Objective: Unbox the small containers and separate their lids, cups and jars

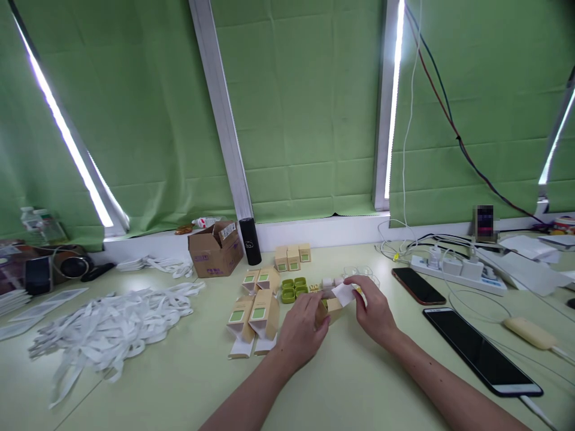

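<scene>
On a pale green counter (341,383), I see two bare hands meet over a small tan cardboard box (335,309). The left hand (296,338) curls around the box's left side, its fingers closed on the card, though the tips are partly hidden. The right hand (375,308) pinches a white flap or slip (344,294) at the box's upper end, between thumb and fingers; whether it is joined to the box I cannot tell. Just beyond are green square open cups (288,296), and to the left stand tan boxes with green labels (265,313), the nearest with white flaps hanging out towards the person. As I judge it, this step wants a steady left hand with only light pressure, since thin card would likely dent or bow if squeezed. The right fingers do best holding the white piece flat near its edge, guiding it along its crease, if it has one, rather than forcing it. Working slightly away from the standing boxes and the cups would spare them a knock from the left knuckles
</scene>
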The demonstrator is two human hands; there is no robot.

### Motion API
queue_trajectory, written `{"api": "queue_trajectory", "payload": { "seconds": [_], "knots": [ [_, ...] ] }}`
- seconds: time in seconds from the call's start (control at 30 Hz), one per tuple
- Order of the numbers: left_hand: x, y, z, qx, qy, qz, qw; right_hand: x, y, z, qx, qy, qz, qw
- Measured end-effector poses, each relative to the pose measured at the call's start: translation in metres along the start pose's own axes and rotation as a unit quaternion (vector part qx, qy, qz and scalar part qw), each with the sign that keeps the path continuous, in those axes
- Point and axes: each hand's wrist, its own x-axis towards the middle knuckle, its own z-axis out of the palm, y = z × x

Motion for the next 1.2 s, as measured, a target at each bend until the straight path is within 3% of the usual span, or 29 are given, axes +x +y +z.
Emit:
{"api": "queue_trajectory", "payload": {
  "seconds": [0.23,0.5,0.87,1.2],
  "knots": [
    [-0.003,-0.007,0.005,0.001,-0.002,-0.023,1.0,-0.002,0.012,0.003,-0.042,-0.034,0.022,0.998],
    [-0.003,-0.009,0.005,-0.009,-0.037,-0.069,0.997,-0.006,0.008,0.006,-0.081,-0.123,-0.063,0.987],
    [-0.004,-0.012,0.007,-0.042,-0.047,-0.094,0.994,-0.002,-0.008,-0.004,0.024,-0.077,-0.047,0.996],
    [-0.006,-0.017,0.01,-0.055,-0.034,-0.088,0.994,-0.005,-0.01,0.005,0.052,-0.116,0.004,0.992]
  ]
}}
